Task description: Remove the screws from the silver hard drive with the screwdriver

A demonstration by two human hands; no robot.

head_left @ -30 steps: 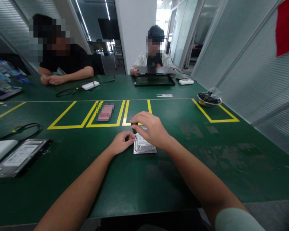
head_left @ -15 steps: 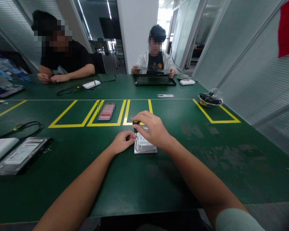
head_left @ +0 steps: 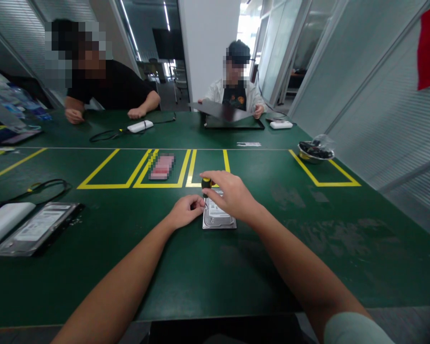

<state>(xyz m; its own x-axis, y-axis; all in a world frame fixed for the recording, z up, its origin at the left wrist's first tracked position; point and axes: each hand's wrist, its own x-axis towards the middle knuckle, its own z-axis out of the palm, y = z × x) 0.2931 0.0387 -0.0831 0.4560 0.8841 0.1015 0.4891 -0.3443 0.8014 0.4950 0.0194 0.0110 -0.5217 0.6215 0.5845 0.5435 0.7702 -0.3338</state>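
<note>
Two hands at a hard drive near the middle of the green surface.

The right hand [head_left: 229, 196] grips a screwdriver [head_left: 206, 183] upright over the hard drive's [head_left: 218, 218] far left corner; the left hand [head_left: 186, 211], fingers curled shut, pinches at its left edge. Bare surface [head_left: 344, 229] lies open to the right; a yellow-taped box [head_left: 206, 165] sits just beyond.

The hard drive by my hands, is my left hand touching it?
Touching. The head view shows the left hand pressed against the left edge of the hard drive, with no green table visible between them.
</note>
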